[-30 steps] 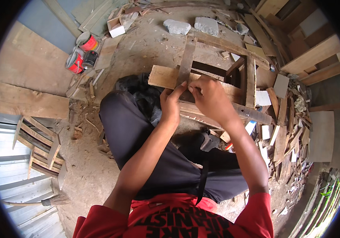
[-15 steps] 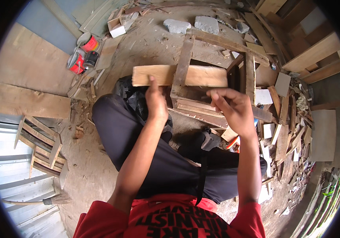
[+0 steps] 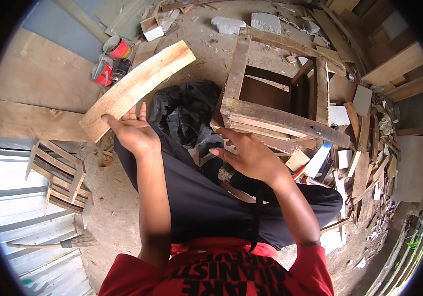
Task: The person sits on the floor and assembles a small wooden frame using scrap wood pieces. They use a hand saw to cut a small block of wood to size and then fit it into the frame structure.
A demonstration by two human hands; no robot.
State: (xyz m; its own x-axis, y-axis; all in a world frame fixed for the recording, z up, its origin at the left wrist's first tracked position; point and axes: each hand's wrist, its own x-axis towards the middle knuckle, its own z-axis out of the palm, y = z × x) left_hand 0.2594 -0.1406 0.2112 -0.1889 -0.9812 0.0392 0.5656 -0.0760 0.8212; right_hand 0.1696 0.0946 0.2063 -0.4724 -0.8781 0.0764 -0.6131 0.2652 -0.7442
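Note:
My left hand (image 3: 135, 134) grips the lower end of a pale wooden board (image 3: 142, 86), thumb on its upper face and fingers beneath. The board slants up and away over my left knee, its far end near the paint cans. My right hand (image 3: 245, 154) is in front of the wooden frame (image 3: 280, 116), fingers apart and holding nothing that I can see. That frame is a box-like stand of worn timber with an open top, standing on the floor. A black plastic bag (image 3: 184, 108) lies between my left knee and the frame.
Red paint cans (image 3: 104, 73) and a dark can (image 3: 120, 68) stand at the far left. Wood offcuts (image 3: 362, 148) are heaped along the right. Concrete lumps (image 3: 265, 23) lie beyond the frame. A slatted wooden piece (image 3: 56, 172) and a broom (image 3: 75, 241) are at the left.
My left hand has carried the board left, off the top of the frame, and tilted it upward. My right hand has come down and left, away from the board, and its fingers have spread.

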